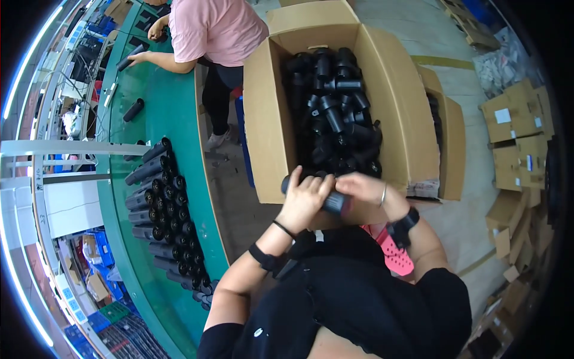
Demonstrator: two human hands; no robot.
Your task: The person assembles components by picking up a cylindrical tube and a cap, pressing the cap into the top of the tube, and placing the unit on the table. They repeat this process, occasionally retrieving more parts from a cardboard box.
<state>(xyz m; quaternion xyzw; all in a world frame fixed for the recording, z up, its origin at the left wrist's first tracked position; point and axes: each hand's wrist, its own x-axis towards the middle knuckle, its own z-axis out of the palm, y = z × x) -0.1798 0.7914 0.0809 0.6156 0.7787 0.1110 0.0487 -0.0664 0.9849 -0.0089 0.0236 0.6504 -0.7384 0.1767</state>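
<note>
A short black plastic cylinder with a wider end cap (330,201) is held crosswise between both hands, just at the near rim of a large open brown cardboard box (269,119). The left hand (305,197) is wrapped around the cylinder's left part, fingers curled closed over it. The right hand (363,188) is closed over the right part from above, a ring and a dark wrist device being seen on that arm. Directly beyond the hands, the box is filled with a heap of similar black cylindrical parts (335,113). To the left of the left hand, rows of black tubes (167,209) are laid on a green conveyor belt (155,113). Far beyond, another person in a pink shirt (215,27) is seen at the belt.
</note>
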